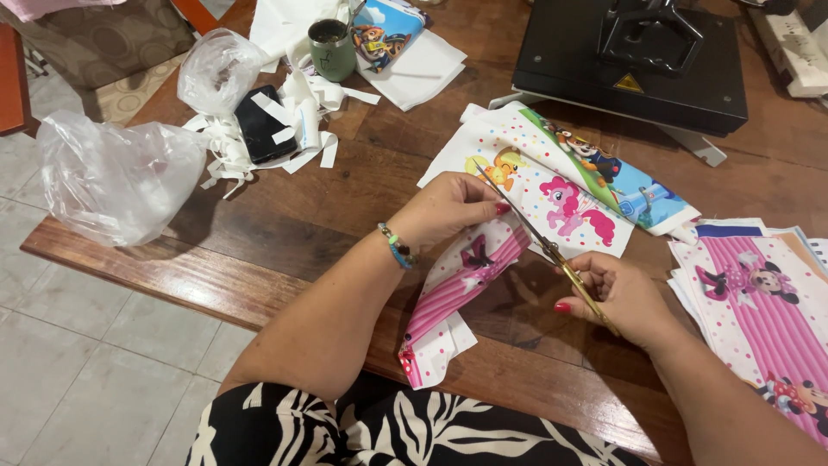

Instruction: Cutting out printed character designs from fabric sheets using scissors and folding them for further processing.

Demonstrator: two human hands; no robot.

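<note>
Both hands work near the middle of the frame, over a wooden tabletop [285, 233]. Closed around the edge of a pink striped printed sheet [461, 280], the left hand [444, 211] pinches it between thumb and fingers and keeps it lifted just above the wood. At centre right, the right hand [617, 293] grips the handles of gold-coloured scissors [539, 242], whose blades point up and to the left and meet the sheet's upper edge right beside the left fingertips. Behind the hands lies a white dotted sheet with cartoon ponies [552, 194], and a stack of pink printed sheets [759, 302] sits at the right edge. A black heat press [630, 60] stands at the upper right. Toward the upper left are a green cup [332, 47], a dark phone [263, 121] among white paper trimmings [302, 121], and two clear plastic bags [116, 177].
</note>
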